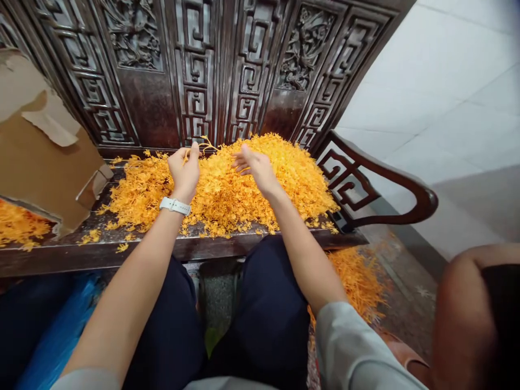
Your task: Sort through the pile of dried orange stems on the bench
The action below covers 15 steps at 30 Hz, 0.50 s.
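My left hand [184,173], with a pale watch [174,206] on its wrist, pinches a thin, branched orange-yellow sprig [208,145] that looks like plastic. The sprig's forked tips point right, towards my other hand. A short gap away, my right hand [260,170] is open, its fingers stretched out to the left and slightly blurred; I see nothing in it. Both hands hover over a big heap of small orange-yellow flower-like pieces [244,200]. This heap is spread on the seat of a dark wooden bench [60,259], highest behind and right of my right hand.
A torn cardboard box [49,162] stands left on the bench, with more orange pieces [20,222] beside it. The carved backrest [152,108] rises behind, and a curved armrest [422,203] bounds the right. Orange strands [357,281] lie on the floor. Another person's arm [463,319] is at right.
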Available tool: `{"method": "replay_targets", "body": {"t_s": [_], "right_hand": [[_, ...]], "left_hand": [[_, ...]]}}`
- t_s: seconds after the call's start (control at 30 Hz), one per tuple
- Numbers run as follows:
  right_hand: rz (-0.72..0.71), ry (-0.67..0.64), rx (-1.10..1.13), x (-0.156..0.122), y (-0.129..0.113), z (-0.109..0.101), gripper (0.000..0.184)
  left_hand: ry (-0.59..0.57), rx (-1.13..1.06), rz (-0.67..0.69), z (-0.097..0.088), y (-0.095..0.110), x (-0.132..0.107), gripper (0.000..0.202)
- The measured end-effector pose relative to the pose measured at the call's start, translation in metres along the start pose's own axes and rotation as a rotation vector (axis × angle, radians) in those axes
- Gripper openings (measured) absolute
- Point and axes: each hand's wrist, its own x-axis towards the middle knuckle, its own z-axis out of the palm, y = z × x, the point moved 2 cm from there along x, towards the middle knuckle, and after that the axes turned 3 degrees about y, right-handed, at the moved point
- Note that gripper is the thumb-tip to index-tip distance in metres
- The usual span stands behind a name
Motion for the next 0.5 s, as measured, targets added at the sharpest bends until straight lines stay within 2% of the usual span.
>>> {"method": "replay_targets", "body": {"t_s": [0.07, 0.13, 0.17, 0.23, 0.3, 0.37, 0.43, 0.47, 0.5], "right_hand": [[0.048, -0.106, 0.085, -0.006, -0.009, 0.023, 0.067], [0.073, -0.085, 0.176, -0.007, -0.012, 0.037, 0.064], [0.082, -0.047, 0.225, -0.007, -0.012, 0.041, 0.063], [0.085, 0.005, 0.296, -0.009, -0.013, 0.047, 0.062], [0.104, -0.034, 0.35, -0.015, -0.015, 0.056, 0.063], [0.204, -0.133, 0.453, -0.023, -0.017, 0.069, 0.065], [0.349, -0.244, 0.619, -0.033, -0.023, 0.08, 0.068], [0.399, -0.332, 0.694, -0.039, -0.028, 0.083, 0.067], [0.415, -0.479, 0.739, -0.044, -0.036, 0.084, 0.063]], "left_hand": [[-0.044, 0.016, 0.053, 0.006, 0.003, -0.007, 0.04], [-0.071, 0.024, 0.064, 0.009, 0.003, -0.009, 0.037], [-0.064, 0.01, 0.025, 0.009, 0.001, -0.009, 0.035], [-0.028, -0.057, -0.149, 0.008, -0.006, -0.004, 0.033], [-0.004, -0.123, -0.337, 0.01, -0.012, 0.0, 0.028], [-0.011, -0.159, -0.421, 0.015, -0.015, 0.005, 0.022], [0.01, -0.14, -0.43, 0.019, -0.018, 0.01, 0.021], [0.027, -0.121, -0.438, 0.019, -0.02, 0.014, 0.023], [0.045, -0.085, -0.446, 0.018, -0.023, 0.018, 0.029]]}}
